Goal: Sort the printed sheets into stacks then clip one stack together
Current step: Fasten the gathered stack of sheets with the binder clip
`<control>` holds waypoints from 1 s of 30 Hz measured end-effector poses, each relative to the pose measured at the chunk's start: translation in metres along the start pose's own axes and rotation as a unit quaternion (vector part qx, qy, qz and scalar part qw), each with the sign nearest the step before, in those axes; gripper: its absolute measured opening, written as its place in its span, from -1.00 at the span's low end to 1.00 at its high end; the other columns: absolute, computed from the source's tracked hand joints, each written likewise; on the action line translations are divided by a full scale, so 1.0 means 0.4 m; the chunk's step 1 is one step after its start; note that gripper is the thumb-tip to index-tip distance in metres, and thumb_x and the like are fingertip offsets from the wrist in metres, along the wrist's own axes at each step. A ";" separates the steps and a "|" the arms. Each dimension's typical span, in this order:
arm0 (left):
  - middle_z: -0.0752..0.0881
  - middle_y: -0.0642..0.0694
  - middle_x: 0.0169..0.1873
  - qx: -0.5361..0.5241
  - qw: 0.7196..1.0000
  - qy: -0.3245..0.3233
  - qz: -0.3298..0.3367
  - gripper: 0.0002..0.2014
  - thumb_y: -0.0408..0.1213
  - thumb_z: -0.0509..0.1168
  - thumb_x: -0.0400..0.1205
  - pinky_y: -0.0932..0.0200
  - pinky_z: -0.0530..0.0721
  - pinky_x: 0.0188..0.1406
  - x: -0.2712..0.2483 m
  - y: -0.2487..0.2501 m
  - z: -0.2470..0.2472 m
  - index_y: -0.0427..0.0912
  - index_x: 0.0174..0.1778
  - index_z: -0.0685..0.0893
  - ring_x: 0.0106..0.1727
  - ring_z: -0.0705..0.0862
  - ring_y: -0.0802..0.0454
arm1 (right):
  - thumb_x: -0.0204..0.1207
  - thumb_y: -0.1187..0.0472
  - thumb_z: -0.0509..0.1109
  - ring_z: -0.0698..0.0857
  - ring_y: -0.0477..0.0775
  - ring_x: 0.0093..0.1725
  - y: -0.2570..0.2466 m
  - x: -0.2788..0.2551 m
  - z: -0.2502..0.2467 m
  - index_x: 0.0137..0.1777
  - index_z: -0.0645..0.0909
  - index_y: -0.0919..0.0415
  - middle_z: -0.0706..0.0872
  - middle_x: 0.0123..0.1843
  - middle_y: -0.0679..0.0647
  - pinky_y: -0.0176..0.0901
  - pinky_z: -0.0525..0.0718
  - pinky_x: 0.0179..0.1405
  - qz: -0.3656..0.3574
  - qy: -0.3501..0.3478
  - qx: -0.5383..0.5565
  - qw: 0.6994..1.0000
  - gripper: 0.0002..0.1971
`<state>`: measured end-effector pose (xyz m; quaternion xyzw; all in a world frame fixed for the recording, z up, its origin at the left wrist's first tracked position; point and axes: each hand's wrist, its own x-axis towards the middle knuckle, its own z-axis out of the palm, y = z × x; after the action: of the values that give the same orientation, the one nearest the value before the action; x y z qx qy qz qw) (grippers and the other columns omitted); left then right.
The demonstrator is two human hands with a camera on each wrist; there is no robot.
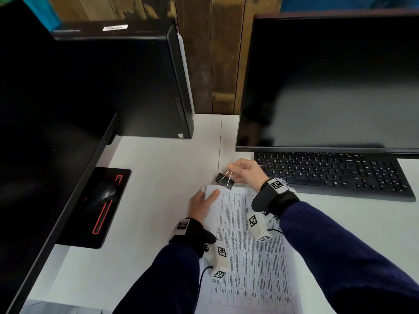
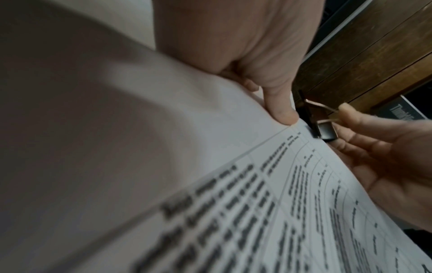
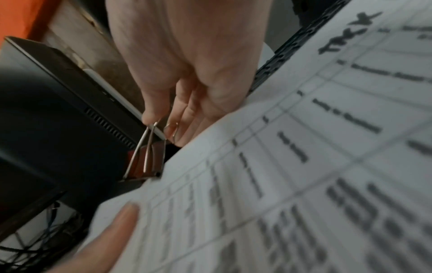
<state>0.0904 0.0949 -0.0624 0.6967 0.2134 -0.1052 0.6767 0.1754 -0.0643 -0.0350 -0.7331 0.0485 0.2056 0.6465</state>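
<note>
A stack of printed sheets (image 1: pixel 249 245) lies at lower centre on the white tabletop (image 1: pixel 147 177). The left hand (image 1: pixel 201 206) grips its far-left corner, thumb on top. Just above, the right hand (image 1: pixel 247 171) pinches a black binder clip (image 1: pixel 225 181) by its wire handles, touching the stack's top edge.

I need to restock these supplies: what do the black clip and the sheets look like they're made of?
Black binder clip: likely painted metal body, smooth sheen, with bare silvery wire handles. White printed sheets: plain matte paper, thin and bending where held.
</note>
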 end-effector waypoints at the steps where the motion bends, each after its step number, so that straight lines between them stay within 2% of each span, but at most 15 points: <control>1: 0.77 0.01 -0.29 0.000 1.000 0.002 0.001 -0.92 -0.23 0.39 0.59 0.24 0.70 -0.22 -0.001 0.000 0.000 -0.14 -0.16 0.67 -0.24 0.74 0.04 | 0.59 0.17 0.39 0.67 -0.02 -0.23 0.002 0.002 -0.004 -0.22 0.60 0.16 0.74 -0.22 0.07 -0.31 0.70 -0.26 0.007 -0.003 -0.006 1.000 -0.84; 4: 0.78 -0.04 -0.26 -0.012 1.000 0.000 0.000 -0.89 -0.24 0.39 0.59 0.23 0.70 -0.21 -0.003 0.001 0.001 -0.21 -0.09 0.68 -0.23 0.75 0.02 | 0.59 0.13 0.39 0.68 -0.08 -0.23 0.001 0.006 -0.002 -0.23 0.61 0.14 0.76 -0.19 0.06 -0.41 0.66 -0.34 0.030 -0.025 -0.005 0.999 -0.83; 8: 0.78 -0.12 -0.19 -0.050 0.999 -0.016 -0.008 -0.79 -0.28 0.37 0.60 0.30 0.72 -0.27 -0.009 0.004 -0.002 -0.35 0.05 0.67 -0.26 0.76 0.08 | 0.58 0.13 0.40 0.68 -0.09 -0.23 -0.001 0.013 -0.005 -0.24 0.61 0.13 0.75 -0.17 0.08 -0.32 0.68 -0.25 0.052 -0.064 0.014 0.996 -0.83; 13: 0.80 -0.13 -0.16 -0.060 0.997 -0.027 -0.031 -0.80 -0.25 0.37 0.60 0.14 0.75 -0.14 -0.005 0.006 -0.004 -0.29 0.05 0.68 -0.21 0.77 0.03 | 0.60 0.16 0.37 0.69 -0.10 -0.26 -0.014 0.023 -0.012 -0.24 0.58 0.14 0.75 -0.18 0.06 -0.35 0.65 -0.31 0.041 -0.036 0.047 0.997 -0.82; 16: 0.81 -0.15 -0.14 -0.064 0.997 -0.030 -0.036 -0.85 -0.24 0.38 0.60 0.01 0.74 0.00 -0.005 0.005 -0.005 -0.23 0.00 0.69 -0.15 0.77 -0.04 | 0.60 0.16 0.38 0.71 -0.09 -0.26 -0.012 0.030 0.011 -0.23 0.59 0.14 0.76 -0.16 0.08 -0.26 0.69 -0.20 0.039 -0.044 0.049 0.997 -0.83; 19: 0.80 -0.22 -0.07 -0.082 0.995 -0.039 -0.031 -0.82 -0.27 0.37 0.60 -0.06 0.72 0.06 -0.006 0.004 -0.007 -0.27 0.06 0.68 -0.08 0.77 -0.10 | 0.59 0.16 0.39 0.71 0.02 -0.19 -0.007 0.035 0.026 -0.23 0.60 0.17 0.76 -0.14 0.14 -0.14 0.71 -0.09 0.039 -0.044 0.040 0.997 -0.82; 21: 0.79 -0.22 -0.07 -0.080 0.996 -0.040 -0.026 -0.86 -0.28 0.37 0.61 -0.03 0.72 0.04 -0.006 0.006 -0.007 -0.24 0.03 0.68 -0.08 0.75 -0.10 | 0.59 0.17 0.38 0.73 0.01 -0.23 -0.010 0.035 0.033 -0.23 0.59 0.19 0.76 -0.17 0.14 -0.18 0.74 -0.16 0.037 -0.049 0.042 0.997 -0.82; 24: 0.78 -0.17 -0.11 -0.075 0.996 -0.031 -0.028 -0.92 -0.29 0.37 0.61 0.04 0.73 -0.03 -0.003 0.004 -0.005 -0.18 -0.03 0.68 -0.12 0.75 -0.06 | 0.60 0.20 0.37 0.74 -0.17 -0.42 -0.020 0.030 0.038 -0.23 0.57 0.22 0.74 -0.23 0.12 -0.34 0.69 -0.44 0.036 -0.058 0.045 0.997 -0.82; 27: 0.78 -0.18 -0.11 -0.078 0.996 -0.024 -0.037 -0.86 -0.28 0.38 0.60 -0.04 0.71 0.06 -0.001 0.006 -0.003 -0.24 0.01 0.68 -0.10 0.74 -0.09 | 0.60 0.22 0.37 0.75 -0.18 -0.46 -0.017 0.027 0.027 -0.22 0.57 0.25 0.73 -0.22 0.16 -0.36 0.68 -0.49 0.045 -0.069 0.048 0.995 -0.83; 30: 0.78 -0.19 -0.12 -0.062 0.997 -0.017 -0.041 -0.86 -0.25 0.39 0.59 -0.09 0.71 0.10 0.005 -0.001 -0.004 -0.24 -0.02 0.68 -0.10 0.75 -0.10 | 0.59 0.20 0.38 0.71 -0.21 -0.48 -0.011 0.028 0.010 -0.28 0.57 0.17 0.72 -0.24 0.11 -0.40 0.65 -0.51 0.056 -0.082 0.016 0.995 -0.79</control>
<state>0.0917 0.0968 -0.0633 0.6422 0.2360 -0.1311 0.7174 0.1859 -0.0576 -0.0353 -0.6995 0.0393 0.2997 0.6475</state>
